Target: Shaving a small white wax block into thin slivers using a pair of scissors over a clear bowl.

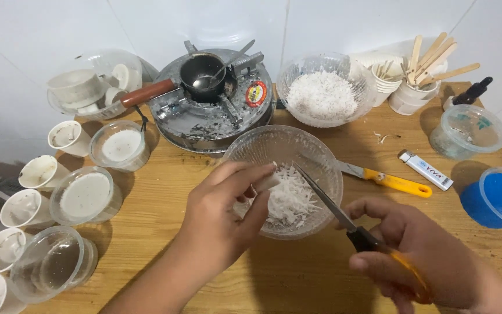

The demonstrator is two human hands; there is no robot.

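Left hand (219,215) pinches a small white chunk (267,181) between thumb and fingertips, held over the near rim of a clear glass bowl (315,157) that sits mid-table toward the near edge. Bowl holds a heap of white shavings (289,200). Right hand (413,256) is closed around the orange handle of a knife (329,203); its dark blade angles up-left across the bowl, tip just beside the chunk. A second knife with a yellow handle (393,183) lies flat on the wooden table (297,273) right of the bowl, blade partly under the bowl's rim. A white lighter (425,170) lies just beyond it. Toward the far edge: a round metal stove (204,110) with a small dark pan (201,72) on top, red-brown handle pointing left, spoon resting in it. Right of the stove, another glass bowl of white flakes (322,93). Far right corner: white cups with wooden sticks (431,61), a dark dropper bottle (472,92), a clear lidded tub (469,132). Blue-lidded container (495,200) at the right edge. Left edge: a row of small white cups (36,173), clear plastic tubs with set white fill (85,195), one empty clear tub (53,264) near the left corner.
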